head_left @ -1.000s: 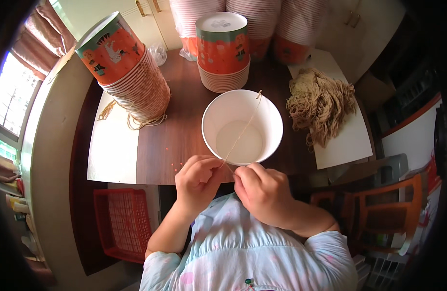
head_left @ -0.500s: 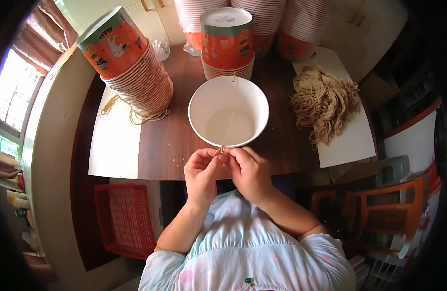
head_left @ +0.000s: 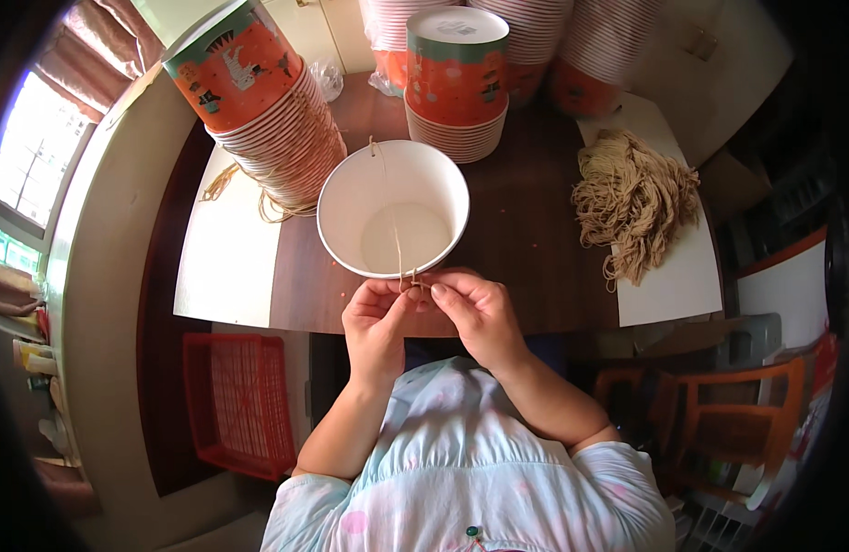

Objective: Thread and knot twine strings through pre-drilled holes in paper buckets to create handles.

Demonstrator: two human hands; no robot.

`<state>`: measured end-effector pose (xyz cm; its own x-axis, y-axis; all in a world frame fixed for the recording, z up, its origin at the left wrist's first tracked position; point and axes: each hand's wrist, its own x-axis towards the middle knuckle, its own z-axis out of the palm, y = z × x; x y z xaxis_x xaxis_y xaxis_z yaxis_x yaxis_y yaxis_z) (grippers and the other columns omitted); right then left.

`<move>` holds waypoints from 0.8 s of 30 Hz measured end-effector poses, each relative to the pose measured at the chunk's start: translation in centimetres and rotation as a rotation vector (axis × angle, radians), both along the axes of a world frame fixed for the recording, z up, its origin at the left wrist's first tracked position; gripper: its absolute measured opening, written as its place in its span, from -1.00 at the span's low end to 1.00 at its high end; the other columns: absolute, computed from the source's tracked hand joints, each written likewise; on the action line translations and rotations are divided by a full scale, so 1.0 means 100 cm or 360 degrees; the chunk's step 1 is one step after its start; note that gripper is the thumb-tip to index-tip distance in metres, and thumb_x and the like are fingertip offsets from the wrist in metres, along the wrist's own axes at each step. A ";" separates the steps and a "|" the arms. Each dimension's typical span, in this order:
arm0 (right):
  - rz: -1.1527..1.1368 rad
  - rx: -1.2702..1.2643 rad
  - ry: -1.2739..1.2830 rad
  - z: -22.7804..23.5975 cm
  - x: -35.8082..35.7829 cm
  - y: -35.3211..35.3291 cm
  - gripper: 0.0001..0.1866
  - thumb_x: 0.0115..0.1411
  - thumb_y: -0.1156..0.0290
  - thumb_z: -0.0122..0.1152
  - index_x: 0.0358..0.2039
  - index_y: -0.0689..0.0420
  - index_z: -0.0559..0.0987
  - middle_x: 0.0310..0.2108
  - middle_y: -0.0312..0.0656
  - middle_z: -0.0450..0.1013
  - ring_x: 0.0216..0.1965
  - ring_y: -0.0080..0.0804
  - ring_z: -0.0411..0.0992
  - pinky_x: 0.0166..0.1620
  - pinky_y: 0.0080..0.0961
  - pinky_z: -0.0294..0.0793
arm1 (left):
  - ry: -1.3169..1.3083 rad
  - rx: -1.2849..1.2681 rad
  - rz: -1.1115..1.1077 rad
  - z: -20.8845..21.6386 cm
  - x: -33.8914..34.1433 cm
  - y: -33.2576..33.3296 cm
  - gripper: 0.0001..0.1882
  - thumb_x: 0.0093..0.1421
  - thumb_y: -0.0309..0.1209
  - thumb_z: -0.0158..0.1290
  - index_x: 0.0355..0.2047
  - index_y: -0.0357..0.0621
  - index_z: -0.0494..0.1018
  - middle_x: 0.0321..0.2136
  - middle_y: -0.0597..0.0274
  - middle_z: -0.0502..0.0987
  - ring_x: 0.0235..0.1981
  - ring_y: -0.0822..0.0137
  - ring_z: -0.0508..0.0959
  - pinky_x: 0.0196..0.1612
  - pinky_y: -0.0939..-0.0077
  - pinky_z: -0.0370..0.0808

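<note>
Currently: left hand (head_left: 375, 327), right hand (head_left: 481, 318), both pinched on cord (head_left: 397, 237) at the near rim of white tub (head_left: 349, 198); best drawn evenly.

No words or numbers can be read: the grey printed mark (head_left: 456, 28) on the white base topping the upturned middle tub stack (head_left: 457, 87) is too small to make out, and the small packages (head_left: 33, 354) at far left are too blurred to read.

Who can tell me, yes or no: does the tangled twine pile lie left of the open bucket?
No: the twine pile lies right of the bucket, partly over a white panel.
</note>
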<state>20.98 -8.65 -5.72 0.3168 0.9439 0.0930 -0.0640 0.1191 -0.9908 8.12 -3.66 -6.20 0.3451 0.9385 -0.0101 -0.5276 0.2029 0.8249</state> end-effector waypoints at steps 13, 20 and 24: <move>-0.0389 0.0472 -0.1431 0.018 0.005 0.004 -0.85 -0.05 0.55 0.28 -0.40 0.12 0.55 -0.43 -0.23 0.49 -0.43 -0.26 0.46 -0.31 -0.38 0.41 | 0.0102 0.0093 0.0039 0.001 -0.004 0.002 -0.91 0.16 -0.64 0.10 -0.31 -0.35 0.43 -0.36 0.13 0.58 -0.35 0.41 0.59 -0.20 0.57 0.53; -0.0172 0.0250 -0.0977 0.013 0.000 0.011 -0.92 0.02 0.56 0.22 -0.41 0.23 0.55 -0.48 -0.12 0.49 -0.46 -0.24 0.50 -0.38 -0.45 0.46 | 0.0159 0.0127 0.0045 -0.001 -0.009 0.003 -0.92 0.16 -0.63 0.10 -0.32 -0.34 0.44 -0.37 0.15 0.58 -0.36 0.43 0.58 -0.20 0.60 0.52; -0.0303 0.0224 -0.1003 0.010 -0.004 0.014 -0.94 0.04 0.49 0.22 -0.44 0.18 0.57 -0.49 -0.14 0.49 -0.46 -0.17 0.47 -0.35 -0.33 0.46 | 0.0175 0.0109 0.0052 0.001 -0.010 0.002 -0.92 0.16 -0.63 0.11 -0.33 -0.34 0.44 -0.38 0.18 0.57 -0.37 0.44 0.58 -0.22 0.61 0.52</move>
